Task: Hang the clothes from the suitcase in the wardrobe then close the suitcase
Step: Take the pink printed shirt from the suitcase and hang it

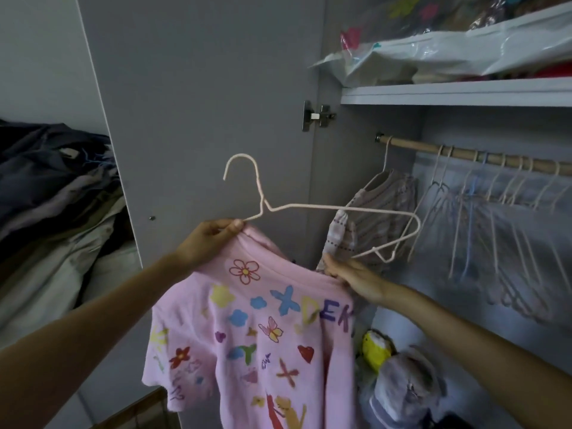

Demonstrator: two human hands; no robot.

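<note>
A pink T-shirt (pixel 253 329) painted with flowers, hearts and letters hangs between my hands in front of the open wardrobe. My left hand (pixel 210 239) pinches its collar together with the left end of a pale wire hanger (pixel 325 207). My right hand (pixel 356 278) grips the shirt's other shoulder near the hanger's lower right end. The hanger sits above the shirt, its hook up. A wooden rail (pixel 464 154) runs across the wardrobe on the right, with a striped garment (pixel 374 218) hanging on it. The suitcase is not in view.
Several empty hangers (pixel 501 218) hang along the rail. A shelf (pixel 455 92) above holds plastic-bagged items. The grey wardrobe door (pixel 198 103) stands open at centre. Dark clothes (pixel 52 193) are piled at left. Soft toys and bags (pixel 399 376) lie on the wardrobe floor.
</note>
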